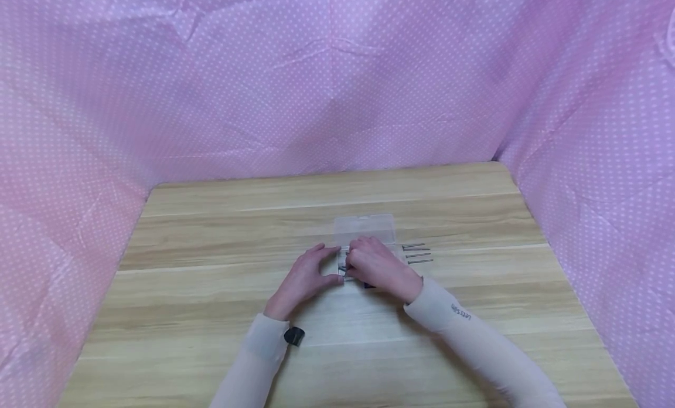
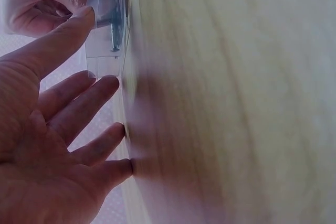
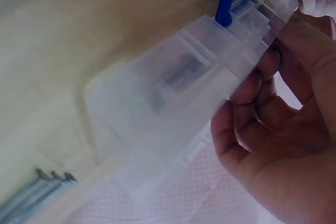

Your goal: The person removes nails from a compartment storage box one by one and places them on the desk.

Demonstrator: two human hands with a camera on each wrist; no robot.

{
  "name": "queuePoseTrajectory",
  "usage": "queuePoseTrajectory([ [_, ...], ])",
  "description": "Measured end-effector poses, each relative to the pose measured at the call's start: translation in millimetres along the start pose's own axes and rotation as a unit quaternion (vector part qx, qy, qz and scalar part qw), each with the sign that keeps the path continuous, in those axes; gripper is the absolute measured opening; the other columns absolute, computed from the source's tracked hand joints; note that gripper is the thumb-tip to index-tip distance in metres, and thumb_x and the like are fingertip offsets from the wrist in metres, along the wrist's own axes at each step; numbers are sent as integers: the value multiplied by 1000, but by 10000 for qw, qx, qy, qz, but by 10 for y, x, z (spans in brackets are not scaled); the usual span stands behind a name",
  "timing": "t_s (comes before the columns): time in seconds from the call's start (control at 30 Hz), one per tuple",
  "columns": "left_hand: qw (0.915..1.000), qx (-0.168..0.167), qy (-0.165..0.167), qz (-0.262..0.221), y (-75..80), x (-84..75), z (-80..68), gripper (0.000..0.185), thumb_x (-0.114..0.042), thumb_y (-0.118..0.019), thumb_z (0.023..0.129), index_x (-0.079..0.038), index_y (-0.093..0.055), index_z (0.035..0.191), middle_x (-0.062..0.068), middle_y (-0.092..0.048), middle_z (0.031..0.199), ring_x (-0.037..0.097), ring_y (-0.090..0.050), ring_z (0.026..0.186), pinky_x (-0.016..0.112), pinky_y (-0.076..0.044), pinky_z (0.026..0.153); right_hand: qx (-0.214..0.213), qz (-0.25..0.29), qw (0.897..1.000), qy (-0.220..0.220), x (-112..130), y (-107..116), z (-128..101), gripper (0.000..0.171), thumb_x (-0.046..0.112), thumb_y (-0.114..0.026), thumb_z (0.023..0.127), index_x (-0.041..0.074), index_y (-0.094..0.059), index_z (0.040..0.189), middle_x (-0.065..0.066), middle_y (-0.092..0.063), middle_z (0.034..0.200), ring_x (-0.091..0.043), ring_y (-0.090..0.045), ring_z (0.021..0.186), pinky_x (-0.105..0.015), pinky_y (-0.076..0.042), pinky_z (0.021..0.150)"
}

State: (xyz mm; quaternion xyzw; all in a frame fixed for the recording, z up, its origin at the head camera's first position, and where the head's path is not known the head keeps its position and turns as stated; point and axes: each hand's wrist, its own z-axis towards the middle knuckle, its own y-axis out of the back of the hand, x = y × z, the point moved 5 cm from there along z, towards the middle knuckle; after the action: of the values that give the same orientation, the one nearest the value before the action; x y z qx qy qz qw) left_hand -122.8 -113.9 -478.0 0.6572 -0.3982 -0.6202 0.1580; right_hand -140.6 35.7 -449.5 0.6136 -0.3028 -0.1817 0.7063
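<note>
A clear plastic box with compartments lies on the table, its lid folded back. My left hand holds the box's left end between thumb and index finger, the other fingers spread toward the tabletop. My right hand reaches into that end from above, fingers curled and fingertips down among the compartments. Right at those fingertips a dark metal screw shows through the clear wall; I cannot tell whether they pinch it. A blue plastic piece sits at the box's near side.
Several long metal screws lie in a row to the right of the box, more or less parallel. The wooden table is bounded at the back and sides by a pink dotted cloth. A black band is on the left wrist.
</note>
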Motion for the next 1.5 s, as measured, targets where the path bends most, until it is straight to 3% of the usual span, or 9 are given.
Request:
queuePoseTrajectory([
  [0.2, 10000, 33, 24, -32, -14, 1, -3, 68, -33, -85, 87, -14, -59, 146, 18, -49, 155, 40, -38, 148, 58, -31, 120, -21, -433, 9990, -121, 52, 23, 11, 23, 20, -80, 90, 17, -69, 70, -1, -62, 74, -21, -56, 70, -36, -48, 65],
  [0.37, 10000, -6, -84, -2, -31, -38, 1, 69, -32, -86, 85, -12, -59, 146, 14, -54, 152, 38, -37, 149, 57, -30, 120, 98, -487, 9986, -188, 69, 28, 17, 20, 18, -80, 90, 15, -70, 73, -2, -63, 75, -22, -56, 69, -36, -49, 64],
  [0.63, 9996, -95, -164, 192, -28, -68, 17, 69, -33, -86, 85, -11, -60, 145, 13, -57, 149, 38, -37, 149, 57, -29, 121, 168, -98, 9996, -200, 34, 24, 21, 25, 18, -79, 90, 15, -66, 69, 0, -59, 71, -19, -51, 65, -34, -45, 61],
  [0.93, 9996, -139, -155, 169, -2, -51, 22, 69, -33, -86, 85, -11, -60, 144, 12, -58, 148, 38, -37, 148, 58, -30, 120, 47, -20, 9998, 180, 24, 32, 65, 27, 16, -83, 87, 17, -65, 66, 4, -58, 69, -15, -52, 64, -30, -46, 60],
  [1.23, 9997, -89, -116, 175, -8, -35, 20, 69, -34, -86, 85, -13, -59, 146, 11, -57, 150, 37, -36, 149, 57, -29, 121, 103, 150, 9998, 61, 29, 17, 48, 33, 15, -79, 89, 18, -59, 63, 5, -53, 68, -16, -47, 65, -30, -42, 61],
  [1.5, 9996, -59, -195, 211, 1, -34, 22, 67, -34, -84, 87, -15, -60, 146, 9, -57, 150, 36, -35, 150, 57, -30, 121, 109, 441, 9988, -183, 18, 20, 37, 27, 10, -76, 88, 15, -61, 66, 5, -52, 68, -17, -47, 67, -33, -46, 68],
])
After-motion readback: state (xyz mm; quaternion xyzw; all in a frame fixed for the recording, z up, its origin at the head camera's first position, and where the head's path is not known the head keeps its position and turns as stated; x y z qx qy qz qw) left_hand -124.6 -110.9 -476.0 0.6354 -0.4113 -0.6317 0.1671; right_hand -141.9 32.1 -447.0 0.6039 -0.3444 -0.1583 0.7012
